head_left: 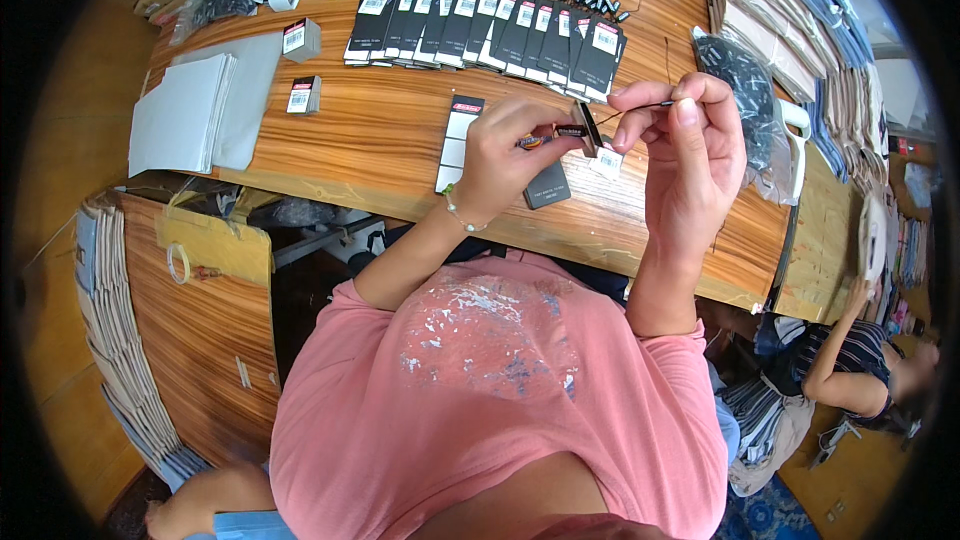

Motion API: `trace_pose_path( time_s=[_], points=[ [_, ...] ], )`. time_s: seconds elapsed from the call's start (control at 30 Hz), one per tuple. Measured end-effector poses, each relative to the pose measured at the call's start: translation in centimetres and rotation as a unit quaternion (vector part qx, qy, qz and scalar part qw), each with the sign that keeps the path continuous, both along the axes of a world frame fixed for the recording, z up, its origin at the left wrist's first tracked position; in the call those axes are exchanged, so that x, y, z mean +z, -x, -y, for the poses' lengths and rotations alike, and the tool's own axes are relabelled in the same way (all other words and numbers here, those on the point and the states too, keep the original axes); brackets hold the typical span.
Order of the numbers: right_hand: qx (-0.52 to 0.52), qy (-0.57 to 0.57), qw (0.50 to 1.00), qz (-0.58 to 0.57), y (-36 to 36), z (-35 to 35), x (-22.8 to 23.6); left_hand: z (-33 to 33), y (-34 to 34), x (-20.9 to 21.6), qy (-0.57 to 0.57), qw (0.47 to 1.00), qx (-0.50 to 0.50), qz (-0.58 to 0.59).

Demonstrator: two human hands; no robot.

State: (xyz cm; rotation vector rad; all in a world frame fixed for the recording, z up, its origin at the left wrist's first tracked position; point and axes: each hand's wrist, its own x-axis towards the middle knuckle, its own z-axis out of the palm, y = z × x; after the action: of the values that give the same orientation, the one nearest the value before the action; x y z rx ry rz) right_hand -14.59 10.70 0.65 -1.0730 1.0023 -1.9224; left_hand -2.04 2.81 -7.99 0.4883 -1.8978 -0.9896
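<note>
My left hand [495, 155] is closed on black hang tags [588, 128], seen nearly edge-on above the wooden table. A thin black tag string [655, 105] runs from these tags to my right hand [697, 145], whose thumb and fingers pinch its dark end piece. Under my hands lie a black hang tag [547, 188], a small white label [606, 162] and a black tag with white panels [458, 135]. Farther back, a fanned row of black-and-white hang tags [455, 28] overlaps, with strings spread out beyond it.
Two small stacks of labels [304, 96] stand left of the tag row, near white paper sheets [180, 115]. A plastic bag of black string fasteners [740, 70] lies right, beside folded garments [770, 15]. Another person [850, 370] is at the far right.
</note>
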Motion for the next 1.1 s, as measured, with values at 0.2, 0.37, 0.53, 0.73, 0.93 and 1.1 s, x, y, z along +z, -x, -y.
trace_pose_path(
  time_s=[0.2,0.37,0.53,0.73,0.93,1.1],
  points=[
    [-0.049,0.045,0.996,0.064,1.7,-0.2,-0.4,0.6,-0.2,0.9,-0.314,0.925,-0.149,-0.151],
    [-0.013,0.023,0.987,0.157,2.9,-0.5,-1.8,1.1,-1.0,2.9,-0.349,0.898,-0.192,-0.185],
    [-0.009,-0.016,0.990,0.137,1.8,-0.5,-2.1,1.7,-1.7,3.1,-0.293,0.926,-0.169,-0.170],
    [-0.029,-0.020,0.998,0.061,1.2,-0.8,-1.2,1.7,-2.4,4.1,-0.304,0.922,-0.165,-0.174],
    [-0.016,-0.042,0.999,0.008,0.6,-0.9,-1.5,2.0,-2.5,5.2,-0.234,0.943,-0.173,-0.159],
    [0.024,-0.125,0.992,-0.023,-0.9,-0.4,-1.4,1.7,-2.8,5.9,-0.300,0.922,-0.192,-0.155]
  ],
)
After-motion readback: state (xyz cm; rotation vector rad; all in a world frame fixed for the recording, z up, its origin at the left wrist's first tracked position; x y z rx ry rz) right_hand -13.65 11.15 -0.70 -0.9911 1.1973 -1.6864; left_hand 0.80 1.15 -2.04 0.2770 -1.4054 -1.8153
